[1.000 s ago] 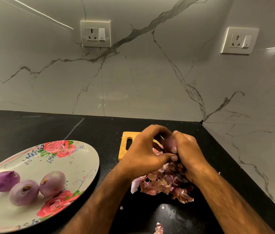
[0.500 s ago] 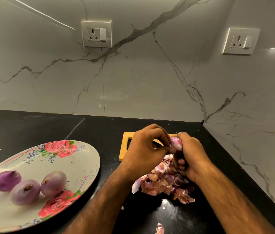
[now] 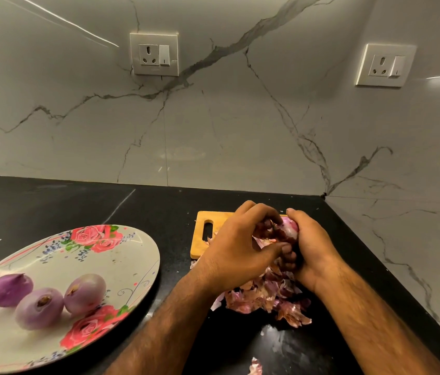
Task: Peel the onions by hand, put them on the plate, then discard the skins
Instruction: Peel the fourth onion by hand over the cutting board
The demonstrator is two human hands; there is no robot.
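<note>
We cup onion (image 3: 289,228) in closed right hand (image 3: 311,247) above skins (image 3: 263,299) | left hand (image 3: 236,253) pinches a skin flap | risk: slick bulb may slip, missing plate (image 3: 132,255)

Corner of a kitchen. Black polished counter (image 3: 51,201), faintly veined, meeting grey-white marble-look wall panels (image 3: 78,117) with dark veining. Vertical panel joint visible on the back wall. Side wall (image 3: 402,158) joining at the right, same finish. Two white socket plates, each with a switch: one on the back wall (image 3: 154,54), one on the side wall (image 3: 385,65). Bright linear light reflections on the glossy panels at upper left and at far right. Dim, warm lighting overall.
</note>
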